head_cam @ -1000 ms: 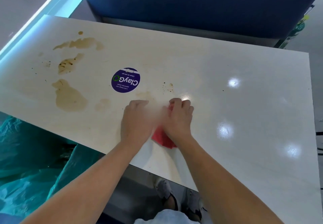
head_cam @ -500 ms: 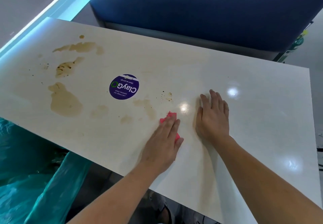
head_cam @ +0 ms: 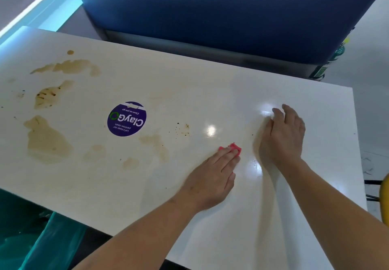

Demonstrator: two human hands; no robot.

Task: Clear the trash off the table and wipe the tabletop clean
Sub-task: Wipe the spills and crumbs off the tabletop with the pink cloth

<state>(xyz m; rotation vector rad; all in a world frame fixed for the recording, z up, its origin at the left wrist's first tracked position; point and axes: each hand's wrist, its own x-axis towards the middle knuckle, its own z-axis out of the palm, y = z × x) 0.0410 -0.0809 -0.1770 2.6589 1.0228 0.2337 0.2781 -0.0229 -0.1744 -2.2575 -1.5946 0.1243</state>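
A white tabletop [head_cam: 210, 84] carries brown spill stains [head_cam: 47, 139] over its left half and small dark specks [head_cam: 183, 129] near the middle. My left hand [head_cam: 212, 175] lies flat with straight fingers on a small red cloth [head_cam: 233, 148], pressing it to the table just right of the stains. Only the cloth's far corner shows past my fingertips. To the right, my right hand [head_cam: 283, 137] rests on the bare tabletop with fingers spread and slightly bent, holding nothing.
A round purple ClayGo sticker [head_cam: 127, 119] is stuck on the table between the stains. A blue padded seat [head_cam: 221, 10] stands beyond the far edge. A teal plastic bag [head_cam: 31, 238] hangs below the near left edge. Something yellow [head_cam: 385, 198] pokes in at the right.
Both hands were together on the cloth a second ago. My right hand has let go and slid away to the right; my left hand has stayed flat on the cloth.
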